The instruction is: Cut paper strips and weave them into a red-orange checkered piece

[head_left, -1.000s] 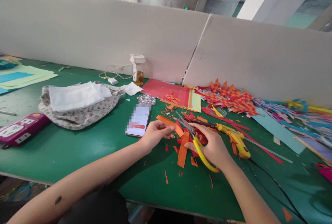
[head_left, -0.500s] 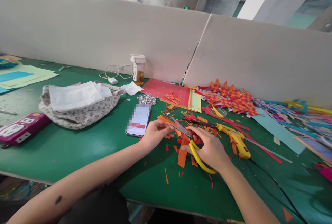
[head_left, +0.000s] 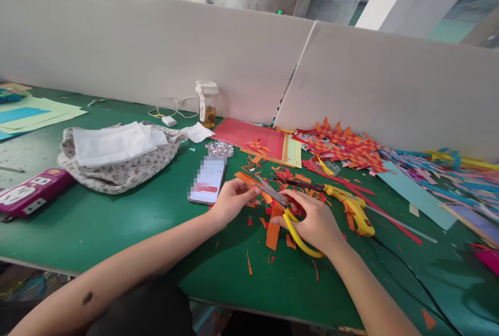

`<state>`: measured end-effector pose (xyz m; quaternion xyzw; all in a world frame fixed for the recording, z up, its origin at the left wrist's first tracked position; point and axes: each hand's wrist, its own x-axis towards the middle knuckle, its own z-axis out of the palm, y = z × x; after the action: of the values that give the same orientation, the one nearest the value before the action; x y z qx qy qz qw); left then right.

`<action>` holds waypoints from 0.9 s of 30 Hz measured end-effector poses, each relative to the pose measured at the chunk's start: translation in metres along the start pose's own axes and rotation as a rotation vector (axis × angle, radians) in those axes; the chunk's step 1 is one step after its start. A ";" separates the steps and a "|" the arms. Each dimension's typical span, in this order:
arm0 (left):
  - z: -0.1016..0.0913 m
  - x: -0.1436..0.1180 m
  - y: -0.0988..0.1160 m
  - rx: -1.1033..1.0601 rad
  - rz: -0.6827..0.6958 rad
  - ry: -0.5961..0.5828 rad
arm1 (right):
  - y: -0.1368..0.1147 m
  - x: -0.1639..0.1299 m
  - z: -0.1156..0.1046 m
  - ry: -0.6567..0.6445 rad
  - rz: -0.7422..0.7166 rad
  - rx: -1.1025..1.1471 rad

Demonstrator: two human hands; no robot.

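My left hand pinches a piece of orange paper between thumb and fingers. In my right hand is a pair of scissors with yellow handles, its fingers wrapped round the grips. The scissor blades point up and left and meet the paper at my left fingertips. Whether the blades are fully closed I cannot tell. Below the scissors lies a wide orange paper strip, among several red and orange scraps. A phone lies just left of my left hand.
A yellow glue gun with a black cord lies right of my right hand. Behind it are woven red-orange paper pieces and red sheets. At left are a floral cloth bag and a purple power strip. A drink bottle stands behind.
Hardly anything differs. Both hands keep the same hold on the paper and the scissors, and the whole view has shifted very slightly.
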<state>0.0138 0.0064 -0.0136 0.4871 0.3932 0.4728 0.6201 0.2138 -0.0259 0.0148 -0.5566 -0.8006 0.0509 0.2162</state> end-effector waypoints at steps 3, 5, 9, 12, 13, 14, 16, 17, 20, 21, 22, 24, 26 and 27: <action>0.000 0.000 0.001 -0.002 -0.014 -0.005 | 0.001 0.000 0.000 0.017 -0.015 -0.015; 0.000 -0.001 0.002 -0.016 -0.020 -0.011 | 0.002 0.000 0.001 0.027 -0.023 -0.012; 0.000 -0.001 0.004 -0.035 -0.026 -0.021 | 0.003 0.000 0.002 0.047 -0.029 0.002; 0.000 -0.001 0.004 -0.043 -0.036 -0.026 | 0.004 0.000 0.002 0.058 -0.039 0.000; 0.000 -0.001 0.004 -0.043 -0.037 -0.027 | 0.005 0.000 0.002 0.060 -0.039 0.001; 0.000 -0.002 0.004 -0.042 -0.037 -0.029 | 0.005 0.000 0.002 0.061 -0.037 0.004; 0.000 -0.002 0.004 -0.038 -0.029 -0.033 | 0.006 0.000 0.003 0.060 -0.031 0.016; 0.000 -0.002 0.003 -0.037 -0.024 -0.035 | 0.007 0.001 0.003 0.061 -0.031 0.023; 0.000 -0.001 0.003 -0.043 -0.017 -0.044 | 0.008 0.001 0.004 0.063 -0.039 0.033; 0.000 -0.001 0.003 -0.045 -0.017 -0.046 | 0.009 0.001 0.004 0.067 -0.042 0.035; -0.001 -0.001 0.003 -0.047 -0.019 -0.047 | 0.009 0.001 0.004 0.073 -0.045 0.038; -0.001 -0.001 0.004 -0.048 -0.020 -0.046 | 0.010 0.001 0.005 0.091 -0.050 0.047; 0.000 -0.002 0.006 -0.049 -0.020 -0.046 | 0.011 0.001 0.005 0.110 -0.059 0.055; 0.000 -0.003 0.007 -0.051 -0.018 -0.047 | 0.011 0.000 0.006 0.116 -0.065 0.057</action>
<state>0.0114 0.0042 -0.0069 0.4786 0.3707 0.4656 0.6455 0.2208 -0.0206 0.0063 -0.5259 -0.8026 0.0341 0.2795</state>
